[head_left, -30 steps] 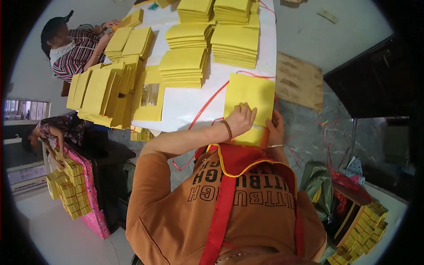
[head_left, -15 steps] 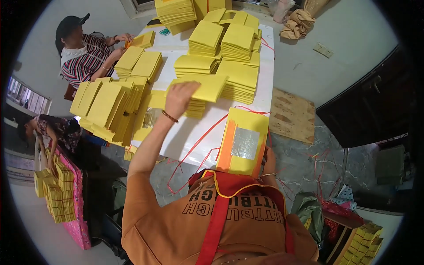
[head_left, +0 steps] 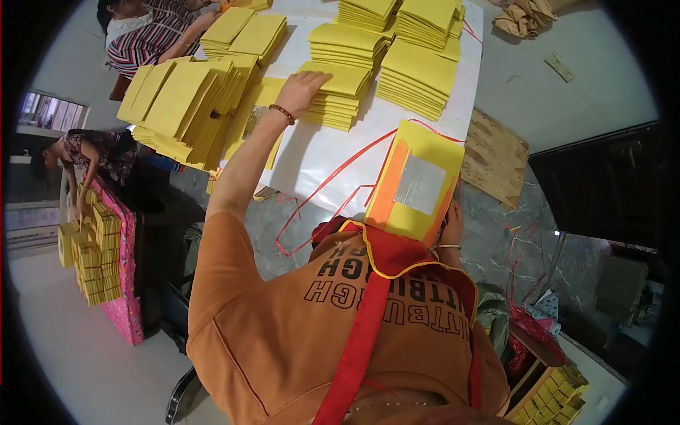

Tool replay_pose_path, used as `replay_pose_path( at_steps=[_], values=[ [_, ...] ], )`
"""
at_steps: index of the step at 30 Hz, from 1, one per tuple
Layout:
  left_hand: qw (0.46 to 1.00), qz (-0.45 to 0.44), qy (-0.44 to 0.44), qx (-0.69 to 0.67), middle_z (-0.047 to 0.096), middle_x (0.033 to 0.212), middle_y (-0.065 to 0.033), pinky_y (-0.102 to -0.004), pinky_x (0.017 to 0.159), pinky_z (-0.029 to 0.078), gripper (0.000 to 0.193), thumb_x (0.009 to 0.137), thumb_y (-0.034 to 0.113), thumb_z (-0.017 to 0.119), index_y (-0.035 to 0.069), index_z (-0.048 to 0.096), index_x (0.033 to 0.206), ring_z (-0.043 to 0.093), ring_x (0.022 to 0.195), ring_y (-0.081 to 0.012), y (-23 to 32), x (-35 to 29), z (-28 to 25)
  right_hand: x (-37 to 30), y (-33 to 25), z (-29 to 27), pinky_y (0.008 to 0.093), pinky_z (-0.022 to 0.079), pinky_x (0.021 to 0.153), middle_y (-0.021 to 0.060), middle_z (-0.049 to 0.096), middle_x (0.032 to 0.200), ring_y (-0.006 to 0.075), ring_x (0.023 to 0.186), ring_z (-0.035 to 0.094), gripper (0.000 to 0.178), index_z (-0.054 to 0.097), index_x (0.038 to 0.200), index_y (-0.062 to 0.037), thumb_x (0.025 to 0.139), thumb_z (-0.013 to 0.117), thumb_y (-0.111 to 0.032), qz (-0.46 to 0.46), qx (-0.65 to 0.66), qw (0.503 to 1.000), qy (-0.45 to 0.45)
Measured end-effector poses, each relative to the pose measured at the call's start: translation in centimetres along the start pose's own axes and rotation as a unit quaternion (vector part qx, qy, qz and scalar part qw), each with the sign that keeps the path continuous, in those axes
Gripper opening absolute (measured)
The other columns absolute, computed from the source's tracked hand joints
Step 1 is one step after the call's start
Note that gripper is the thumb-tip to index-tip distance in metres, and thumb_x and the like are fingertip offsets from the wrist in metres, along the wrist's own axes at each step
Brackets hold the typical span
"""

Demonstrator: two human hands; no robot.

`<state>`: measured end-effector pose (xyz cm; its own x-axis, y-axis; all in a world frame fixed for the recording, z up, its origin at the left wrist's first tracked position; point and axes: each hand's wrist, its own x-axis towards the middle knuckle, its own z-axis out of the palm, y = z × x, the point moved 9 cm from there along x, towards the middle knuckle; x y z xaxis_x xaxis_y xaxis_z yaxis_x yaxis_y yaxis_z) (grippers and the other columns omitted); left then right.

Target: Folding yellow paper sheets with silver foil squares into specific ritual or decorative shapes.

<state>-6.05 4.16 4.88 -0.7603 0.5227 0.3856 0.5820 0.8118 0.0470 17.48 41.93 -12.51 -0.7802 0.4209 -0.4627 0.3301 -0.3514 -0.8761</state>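
My left hand [head_left: 303, 93] lies on the near left corner of a stack of yellow folded paper [head_left: 338, 95], its fingers stretched over the top. Close to my body is a yellow paper packet [head_left: 425, 149] with an orange band along its left side and a silver foil square [head_left: 419, 185] on its face. Its near end reaches my red apron [head_left: 388, 249]. At the packet's right edge, my right hand [head_left: 452, 225] is closed around something small and dark, partly hidden. A red string [head_left: 340, 172] curls across the white table [head_left: 301, 166] beside the packet.
More yellow stacks [head_left: 418, 78] fill the table's far side, with a bulky pile [head_left: 177, 106] at left. One person [head_left: 152, 39] sits at the far left; another [head_left: 92, 156] bends over a pink-covered table [head_left: 120, 283]. A wooden board [head_left: 492, 156] lies right of the table.
My left hand has brought a bundle of yellow folded paper down onto the near stack and now rests on it. My view has shifted; the right hand stays at the packet's edge.
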Motion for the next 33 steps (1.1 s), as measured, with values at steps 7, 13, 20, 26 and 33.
replay_pose_path(
  at_steps=[7,13,20,26,33],
  values=[
    [0.995,0.003,-0.085,-0.049,0.05,0.124,-0.0131,-0.0397,0.095,0.038,0.056,0.07,-0.001,0.054,0.009,0.048,0.125,0.047,0.112,-0.0318,-0.4,-1.0,3.6,0.3,0.5,-0.5,0.0259,0.043,0.075,0.0,0.058,0.103,0.0109,0.091,0.054,0.028,0.056,0.113,-0.0077,0.092,0.051,-0.026,-0.022,-0.001,1.0,-0.014],
    [0.993,0.008,-0.065,-0.096,0.043,0.13,-0.0138,-0.0424,0.099,0.035,0.063,0.066,0.003,0.056,0.011,0.045,0.127,0.041,0.117,-0.0326,-0.7,-2.2,4.5,0.2,1.1,-1.0,0.025,0.044,0.074,0.0012,0.057,0.103,0.0108,0.089,0.054,0.028,0.056,0.112,-0.0069,0.092,0.053,-0.025,-0.012,-0.012,1.0,-0.004],
    [0.995,-0.02,-0.096,-0.021,0.036,0.137,-0.0088,-0.043,0.103,0.03,0.074,0.064,0.006,0.062,0.015,0.035,0.133,0.034,0.125,-0.0297,-0.7,-2.7,5.0,-0.5,0.2,-0.5,0.0275,0.044,0.075,0.0026,0.057,0.105,0.0125,0.091,0.053,0.03,0.055,0.113,-0.0071,0.092,0.052,-0.028,0.0,-0.024,1.0,0.01],
    [0.986,0.015,-0.165,-0.021,0.036,0.138,-0.0099,-0.0429,0.103,0.03,0.077,0.065,0.012,0.065,0.016,0.033,0.135,0.035,0.125,-0.0308,-1.1,-0.8,4.9,-2.1,-3.0,0.8,0.0269,0.043,0.078,0.0038,0.055,0.11,0.0133,0.096,0.052,0.033,0.051,0.117,-0.0053,0.092,0.051,-0.027,-0.05,-0.019,0.999,0.012],
    [0.994,0.045,-0.089,0.037,0.036,0.138,-0.0122,-0.0457,0.104,0.026,0.079,0.064,0.007,0.063,0.02,0.033,0.136,0.033,0.126,-0.0312,3.4,-0.2,0.4,-3.9,-5.0,1.9,0.0254,0.043,0.081,0.0085,0.053,0.111,0.0137,0.098,0.051,0.034,0.047,0.121,-0.0009,0.092,0.051,-0.02,-0.098,-0.015,0.995,-0.01]
  ],
)
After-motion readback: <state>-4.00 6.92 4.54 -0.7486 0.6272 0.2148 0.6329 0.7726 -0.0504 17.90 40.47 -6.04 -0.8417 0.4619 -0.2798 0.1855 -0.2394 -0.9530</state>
